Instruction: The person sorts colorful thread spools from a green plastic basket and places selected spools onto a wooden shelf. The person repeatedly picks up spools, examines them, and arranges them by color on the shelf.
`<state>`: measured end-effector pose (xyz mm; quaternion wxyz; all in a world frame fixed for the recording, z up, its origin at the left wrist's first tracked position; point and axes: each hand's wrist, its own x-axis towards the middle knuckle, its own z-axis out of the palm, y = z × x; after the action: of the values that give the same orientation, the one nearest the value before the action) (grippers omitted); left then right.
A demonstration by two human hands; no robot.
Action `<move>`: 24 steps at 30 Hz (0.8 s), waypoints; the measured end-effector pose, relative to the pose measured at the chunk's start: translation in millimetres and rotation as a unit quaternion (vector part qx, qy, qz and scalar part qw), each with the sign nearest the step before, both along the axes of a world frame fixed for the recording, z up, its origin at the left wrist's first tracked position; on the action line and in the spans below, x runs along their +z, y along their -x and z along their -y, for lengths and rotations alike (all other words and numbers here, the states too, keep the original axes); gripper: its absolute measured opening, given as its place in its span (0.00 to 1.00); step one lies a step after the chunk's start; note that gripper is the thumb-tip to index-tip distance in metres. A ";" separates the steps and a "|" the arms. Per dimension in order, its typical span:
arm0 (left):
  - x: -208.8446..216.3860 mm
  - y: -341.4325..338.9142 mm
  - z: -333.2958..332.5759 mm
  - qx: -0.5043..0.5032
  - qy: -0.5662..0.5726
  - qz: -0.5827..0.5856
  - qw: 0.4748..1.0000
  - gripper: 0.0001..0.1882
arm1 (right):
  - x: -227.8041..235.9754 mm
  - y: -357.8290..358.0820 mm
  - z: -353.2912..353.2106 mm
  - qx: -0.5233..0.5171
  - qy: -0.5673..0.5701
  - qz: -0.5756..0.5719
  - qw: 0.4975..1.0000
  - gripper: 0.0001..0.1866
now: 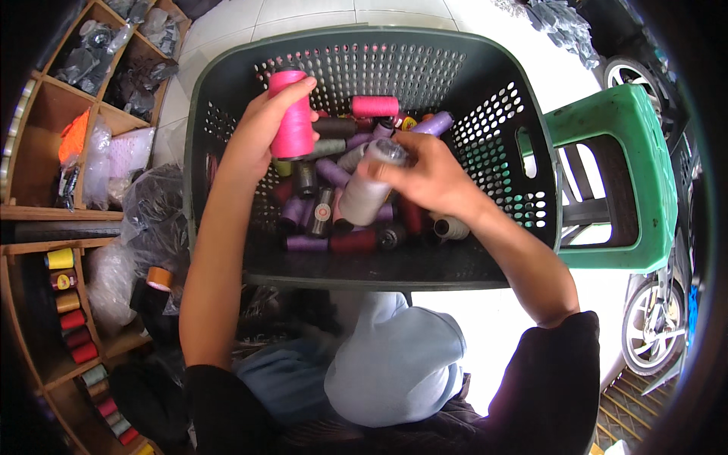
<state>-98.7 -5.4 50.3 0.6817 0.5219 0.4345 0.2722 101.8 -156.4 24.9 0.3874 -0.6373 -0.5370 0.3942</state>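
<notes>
My left hand (262, 129) is wrapped round a bright pink thread spool (291, 125), held upright over the left part of a dark perforated plastic basket (371, 277). My right hand (428, 171) grips the top of a light grey thread spool (365, 199), which tilts above the pile and is slightly blurred. Under both hands lie many loose thread spools: a pink one (374, 106) by the far wall, a lilac one (434, 124) at the right, a dark red one (353, 242) near the front, and black and purple ones. Some are hidden by my right hand.
A green plastic stool (644, 182) stands right of the basket. Wooden shelves (49, 216) on the left hold thread spools and plastic-wrapped bundles. Clear plastic bags (152, 220) slump beside the basket. Wheels (651, 326) show at the far right. White tiles (303, 13) lie beyond.
</notes>
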 end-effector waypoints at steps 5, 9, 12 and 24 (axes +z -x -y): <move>12.8 27.8 16.5 -0.077 -0.031 -0.082 0.993 0.25 | -24.0 -0.4 -0.7 -0.057 0.088 -0.014 0.994 0.47; 23.3 54.4 31.3 -0.150 -0.089 -0.119 0.977 0.20 | -8.0 12.1 2.0 -0.084 0.151 0.102 0.980 0.51; 18.6 67.3 35.8 -0.170 -0.104 -0.110 0.974 0.19 | -47.1 5.2 2.7 -0.063 0.130 -0.042 0.989 0.49; 17.6 137.9 27.5 -0.132 0.158 0.219 0.954 0.31 | -13.2 19.9 -1.3 -0.045 0.175 -0.166 0.969 0.41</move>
<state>-236.6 -33.0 67.9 0.8638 0.3881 0.2388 0.2152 81.8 -155.1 11.7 0.3708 -0.6442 -0.3588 0.5646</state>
